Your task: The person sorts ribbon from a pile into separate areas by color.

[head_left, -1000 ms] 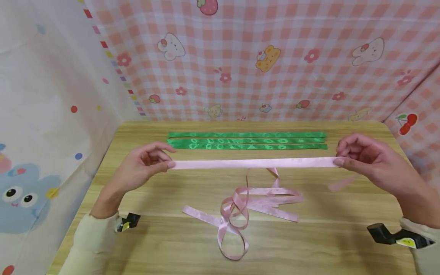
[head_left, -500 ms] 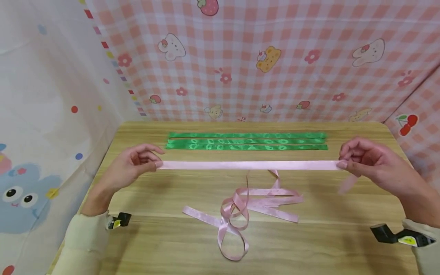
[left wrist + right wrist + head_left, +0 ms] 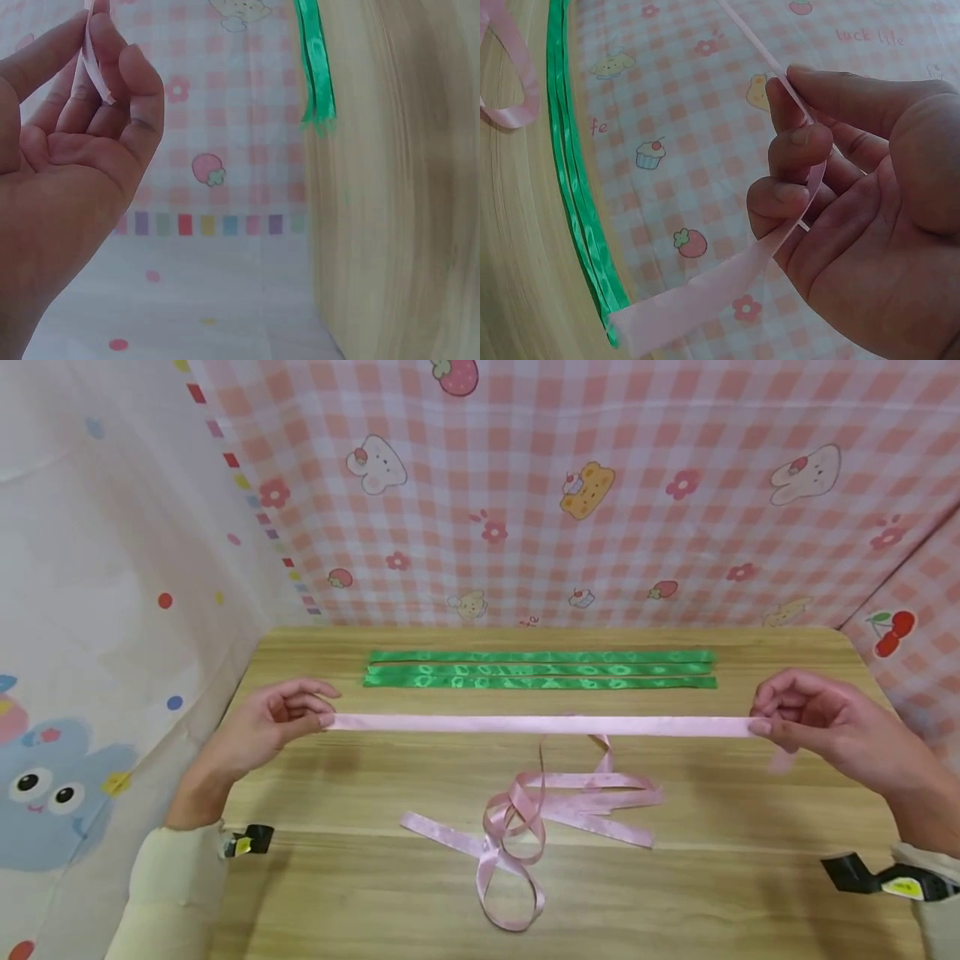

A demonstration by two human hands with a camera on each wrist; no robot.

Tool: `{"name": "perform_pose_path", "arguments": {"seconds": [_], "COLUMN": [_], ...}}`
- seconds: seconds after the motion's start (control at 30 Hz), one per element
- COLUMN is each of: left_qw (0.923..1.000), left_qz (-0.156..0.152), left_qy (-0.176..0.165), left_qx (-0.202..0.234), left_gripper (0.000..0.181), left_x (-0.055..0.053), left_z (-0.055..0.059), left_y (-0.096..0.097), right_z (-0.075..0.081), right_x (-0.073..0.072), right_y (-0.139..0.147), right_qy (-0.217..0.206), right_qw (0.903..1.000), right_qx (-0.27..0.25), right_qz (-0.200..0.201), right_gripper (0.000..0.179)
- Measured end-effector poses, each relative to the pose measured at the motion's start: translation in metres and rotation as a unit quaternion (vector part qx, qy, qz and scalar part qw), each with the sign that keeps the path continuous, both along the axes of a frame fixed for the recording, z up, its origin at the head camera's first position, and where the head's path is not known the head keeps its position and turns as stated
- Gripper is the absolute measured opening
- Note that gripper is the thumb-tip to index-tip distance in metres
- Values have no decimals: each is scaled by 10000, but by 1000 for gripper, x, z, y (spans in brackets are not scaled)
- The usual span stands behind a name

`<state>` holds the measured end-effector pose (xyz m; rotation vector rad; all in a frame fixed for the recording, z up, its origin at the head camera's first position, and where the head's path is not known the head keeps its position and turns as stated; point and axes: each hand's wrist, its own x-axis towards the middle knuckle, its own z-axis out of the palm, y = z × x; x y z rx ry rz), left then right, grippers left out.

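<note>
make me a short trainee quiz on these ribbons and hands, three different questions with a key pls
1. True or false: the green ribbons lie nearer the person than the looped pink ribbon does.
2. Multiple choice: the straight pink ribbon is held by a) no hand, b) one hand, c) two hands.
3. Short answer: what pattern covers the cloth beyond the table?

Key:
1. False; they lie farther away.
2. c; the left hand and right hand pinch it.
3. Pink-and-white checks, with cartoon prints.
</note>
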<state>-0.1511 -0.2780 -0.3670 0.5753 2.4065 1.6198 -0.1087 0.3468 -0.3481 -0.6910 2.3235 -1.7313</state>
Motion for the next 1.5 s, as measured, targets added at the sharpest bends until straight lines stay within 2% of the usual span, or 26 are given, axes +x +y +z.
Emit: {"name": "perform_pose_path", "arguments": {"seconds": [0.1, 0.27, 0.47, 0.6, 0.7, 0.83, 0.93, 1.03, 1.13, 1.23, 1.37, 1.5], "left_qw": [9999, 9976, 9919, 9864, 9802, 9675, 9570, 9492, 9455, 9455, 9460, 9418], "left_qz": [112, 486, 887, 1232, 1551, 2044, 2374, 2580, 2638, 2555, 2396, 2325], "left_qy": [-69, -356, -700, -985, -1169, -1420, -1585, -1715, -1838, -1962, -2072, -2200], "left_qx": [-83, -335, -585, -456, -394, -445, -523, -558, -517, -479, -689, -1030], "left_gripper": [25, 21, 23, 37, 45, 45, 43, 43, 44, 45, 48, 55], "left_x": [-1, -4, -17, -31, -42, -53, -58, -59, -57, -53, -50, -47], "left_z": [-1, -8, -33, -52, -63, -76, -82, -85, -87, -87, -86, -86], "left_y": [-3, -8, -17, -16, -10, 1, 6, 8, 6, 3, -3, -8], "right_z": [-2, -14, -38, -59, -73, -91, -103, -112, -117, -120, -123, -126], "right_x": [0, 0, -15, -33, -48, -64, -71, -74, -70, -64, -55, -46], "right_y": [7, 23, 42, 48, 47, 41, 36, 32, 32, 35, 41, 46], "right_qy": [9, -89, -409, -670, -916, -1216, -1340, -1404, -1413, -1465, -1602, -1781], "right_qw": [9993, 9952, 9879, 9827, 9773, 9662, 9569, 9510, 9469, 9429, 9414, 9395], "right_qx": [290, 822, 1205, 1087, 800, 593, 669, 925, 1212, 1246, 980, 661], "right_qz": [-225, -528, -884, -1342, -1733, -2194, -2487, -2594, -2622, -2721, -2802, -2852], "right_gripper": [17, 13, 9, 7, 7, 9, 14, 21, 30, 35, 32, 29]}}
